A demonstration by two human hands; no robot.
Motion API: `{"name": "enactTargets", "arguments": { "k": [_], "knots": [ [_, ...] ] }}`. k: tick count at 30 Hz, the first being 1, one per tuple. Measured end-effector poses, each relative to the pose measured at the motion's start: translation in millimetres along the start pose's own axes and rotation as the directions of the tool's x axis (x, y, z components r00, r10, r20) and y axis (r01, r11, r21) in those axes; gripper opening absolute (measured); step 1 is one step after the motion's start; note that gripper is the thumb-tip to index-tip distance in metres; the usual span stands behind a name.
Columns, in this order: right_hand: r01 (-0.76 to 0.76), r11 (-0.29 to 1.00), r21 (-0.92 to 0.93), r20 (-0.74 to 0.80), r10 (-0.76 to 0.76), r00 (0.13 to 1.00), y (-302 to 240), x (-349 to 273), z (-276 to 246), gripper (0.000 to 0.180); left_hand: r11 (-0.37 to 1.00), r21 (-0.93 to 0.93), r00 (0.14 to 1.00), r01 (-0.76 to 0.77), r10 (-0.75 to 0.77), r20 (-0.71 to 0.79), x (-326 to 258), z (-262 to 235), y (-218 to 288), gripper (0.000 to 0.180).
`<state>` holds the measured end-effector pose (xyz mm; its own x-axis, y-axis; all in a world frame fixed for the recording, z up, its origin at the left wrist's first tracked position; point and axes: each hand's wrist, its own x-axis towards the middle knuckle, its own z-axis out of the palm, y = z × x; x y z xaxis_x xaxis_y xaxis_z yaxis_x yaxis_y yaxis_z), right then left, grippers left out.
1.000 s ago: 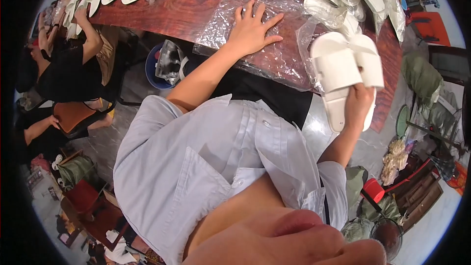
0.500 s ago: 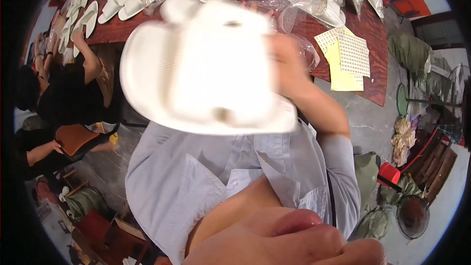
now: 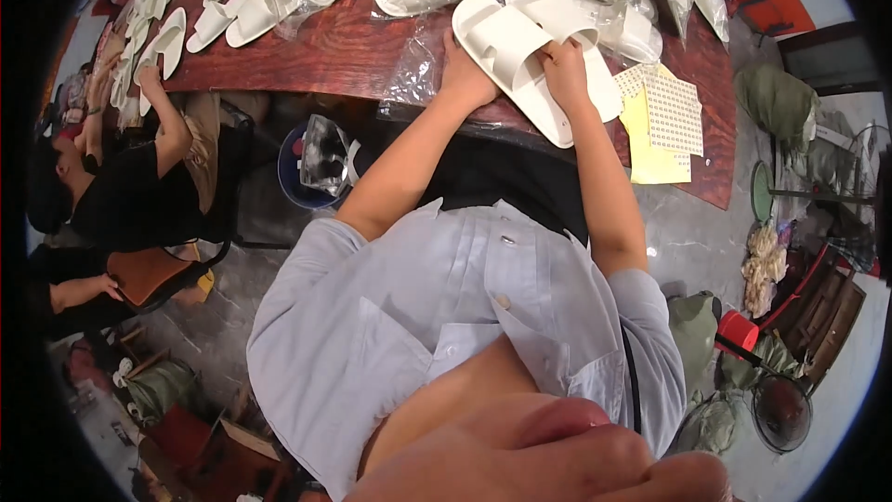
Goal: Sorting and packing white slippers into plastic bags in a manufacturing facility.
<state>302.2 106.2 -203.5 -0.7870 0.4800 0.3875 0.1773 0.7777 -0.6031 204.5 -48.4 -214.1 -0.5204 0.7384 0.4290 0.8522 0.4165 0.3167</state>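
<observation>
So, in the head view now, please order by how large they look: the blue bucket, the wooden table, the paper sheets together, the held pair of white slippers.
1. wooden table
2. held pair of white slippers
Then paper sheets and blue bucket: too alike to rank.

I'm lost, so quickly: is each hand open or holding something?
Left hand: can't tell; white slippers partly hide it.
Right hand: closed, holding the white slippers.

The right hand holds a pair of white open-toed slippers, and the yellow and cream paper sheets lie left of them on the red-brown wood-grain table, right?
Not quite: the yellow and cream paper sheets lie right of the white open-toed slippers, as the head view shows. The right hand does hold that pair.
</observation>
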Motion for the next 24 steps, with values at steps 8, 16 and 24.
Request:
{"name": "enactTargets", "arguments": {
  "k": [8,16,24],
  "knots": [
    [0.237,0.964,-0.124,0.019,-0.236,0.971,13.6,-6.3,12.2,0.016,0.785,-0.556,0.961,0.273,-0.196,0.194,0.7,-27.8,-33.2,0.052],
    [0.329,0.912,-0.245,0.104,-0.313,0.944,-14.0,-9.5,8.7,0.017,0.997,0.080,0.999,0.013,-0.010,-0.033,-12.7,-129.9,-73.0,0.035],
    [0.212,0.976,0.046,0.238,-0.217,0.947,-18.6,-23.5,-55.2,0.027,0.942,-0.291,0.970,-0.166,0.209,0.124,20.3,-108.7,6.6,0.041]
  ]
}}
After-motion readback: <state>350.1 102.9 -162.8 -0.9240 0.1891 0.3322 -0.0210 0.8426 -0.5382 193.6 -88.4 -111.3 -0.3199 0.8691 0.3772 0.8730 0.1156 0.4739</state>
